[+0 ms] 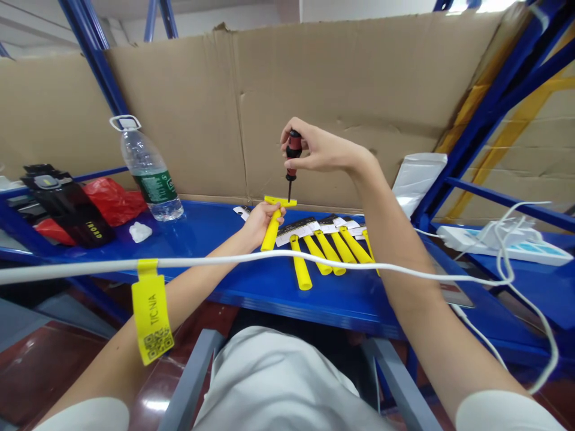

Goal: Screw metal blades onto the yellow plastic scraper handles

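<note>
My left hand (pixel 258 226) is closed around a yellow T-shaped handle (pixel 271 230), its crossbar held up off the blue shelf. Above it, my right hand (pixel 309 146) grips a red and black screwdriver (pixel 293 146) pointing straight down. The screwdriver's tip meets or nearly meets the right end of the crossbar; contact is too small to make out. Just right of my left hand, several more yellow handles (pixel 301 272) lie in a row, with black and white flat pieces (pixel 299 230) at their far ends. My right forearm partly covers the last ones.
On the left stand a clear water bottle (pixel 155 179) and a black bottle (pixel 67 206) beside a red plastic bag (pixel 114 200). A white power strip (pixel 507 242) with cables is at right. A white cable (pixel 251 257) with a yellow tag (pixel 151 317) crosses the view. Cardboard (pixel 359 90) backs the shelf (pixel 242 281).
</note>
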Available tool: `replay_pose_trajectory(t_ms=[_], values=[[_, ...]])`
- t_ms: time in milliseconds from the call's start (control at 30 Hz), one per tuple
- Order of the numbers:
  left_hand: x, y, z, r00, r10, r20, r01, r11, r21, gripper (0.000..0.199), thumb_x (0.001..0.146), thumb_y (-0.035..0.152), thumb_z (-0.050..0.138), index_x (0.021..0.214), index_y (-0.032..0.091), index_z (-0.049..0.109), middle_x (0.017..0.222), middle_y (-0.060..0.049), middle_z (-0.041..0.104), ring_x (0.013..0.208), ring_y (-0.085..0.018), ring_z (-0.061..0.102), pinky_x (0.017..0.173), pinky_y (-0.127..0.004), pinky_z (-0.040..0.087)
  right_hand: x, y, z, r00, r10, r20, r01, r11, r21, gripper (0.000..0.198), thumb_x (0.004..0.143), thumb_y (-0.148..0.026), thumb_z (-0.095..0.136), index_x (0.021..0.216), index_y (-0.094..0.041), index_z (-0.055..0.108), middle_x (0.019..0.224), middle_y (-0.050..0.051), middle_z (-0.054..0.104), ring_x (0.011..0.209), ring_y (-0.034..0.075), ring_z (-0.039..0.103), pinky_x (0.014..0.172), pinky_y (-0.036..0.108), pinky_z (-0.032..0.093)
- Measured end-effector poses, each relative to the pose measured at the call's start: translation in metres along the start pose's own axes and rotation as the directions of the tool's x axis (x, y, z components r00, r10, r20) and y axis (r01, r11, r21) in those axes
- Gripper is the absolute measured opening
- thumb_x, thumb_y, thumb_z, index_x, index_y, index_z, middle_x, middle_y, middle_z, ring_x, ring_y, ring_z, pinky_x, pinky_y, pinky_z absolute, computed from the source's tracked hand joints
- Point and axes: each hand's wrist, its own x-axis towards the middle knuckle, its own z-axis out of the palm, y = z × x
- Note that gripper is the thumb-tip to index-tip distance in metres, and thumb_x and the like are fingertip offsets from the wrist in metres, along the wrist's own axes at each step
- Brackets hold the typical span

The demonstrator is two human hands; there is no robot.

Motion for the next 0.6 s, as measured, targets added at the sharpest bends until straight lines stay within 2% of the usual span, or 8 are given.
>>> replay_pose_trajectory(t_ms=[133, 233, 333, 467, 600], values=[[0.001, 0.0, 0.0, 1.0, 0.014, 0.007, -0.014, 1.0, 0.001, 0.025, 0.094, -0.006, 0.063, 0.091, 0.018, 0.059, 0.084, -0.005, 0.069, 0.065, -0.011, 0.067, 0.048, -0.017, 0.044, 0.0, -0.003, -0.001, 1.0, 0.007, -0.014, -0.007, 0.999, 0.034, 0.038, 0.089, -0.044, 0.086, 0.119, -0.034, 0.065, 0.118, 0.002, 0.078, 0.108, 0.03, 0.07, 0.088, 0.041, 0.058], [0.0, 0.002, 0.001, 0.999, 0.025, 0.022, -0.025, 1.0, -0.005, 0.024, 0.095, -0.005, 0.065, 0.093, 0.018, 0.06, 0.085, -0.004, 0.07, 0.064, -0.01, 0.067, 0.048, -0.017, 0.045, 0.0, -0.007, -0.002, 0.996, 0.075, -0.057, -0.077, 0.996, -0.034, 0.043, 0.088, -0.049, 0.088, 0.121, -0.034, 0.065, 0.119, 0.003, 0.078, 0.11, 0.03, 0.068, 0.09, 0.041, 0.057], [-0.002, 0.002, 0.003, 1.0, 0.013, 0.02, -0.014, 1.0, 0.013, 0.024, 0.095, -0.005, 0.062, 0.091, 0.018, 0.059, 0.08, -0.003, 0.068, 0.063, -0.01, 0.066, 0.048, -0.016, 0.045, -0.002, -0.011, -0.002, 0.993, 0.116, -0.036, -0.118, 0.991, -0.063, 0.049, 0.087, -0.044, 0.089, 0.128, -0.032, 0.064, 0.125, 0.004, 0.076, 0.114, 0.03, 0.066, 0.093, 0.041, 0.057], [-0.004, -0.001, 0.005, 1.0, -0.008, 0.005, 0.008, 0.999, 0.035, 0.025, 0.096, -0.007, 0.059, 0.09, 0.017, 0.059, 0.078, -0.004, 0.068, 0.063, -0.011, 0.067, 0.048, -0.017, 0.045, -0.002, -0.007, -0.001, 0.999, 0.027, 0.019, -0.028, 0.998, 0.052, 0.042, 0.086, -0.036, 0.086, 0.121, -0.031, 0.064, 0.124, 0.003, 0.077, 0.111, 0.028, 0.069, 0.09, 0.039, 0.058], [-0.002, -0.001, 0.003, 1.0, 0.004, -0.006, -0.003, 1.0, 0.022, 0.022, 0.098, -0.005, 0.06, 0.092, 0.017, 0.06, 0.082, -0.005, 0.07, 0.064, -0.01, 0.066, 0.049, -0.017, 0.045, 0.0, 0.003, 0.0, 0.999, -0.027, -0.039, 0.03, 0.996, 0.081, 0.037, 0.087, -0.042, 0.088, 0.112, -0.031, 0.062, 0.107, 0.0, 0.077, 0.102, 0.027, 0.068, 0.087, 0.04, 0.057]])
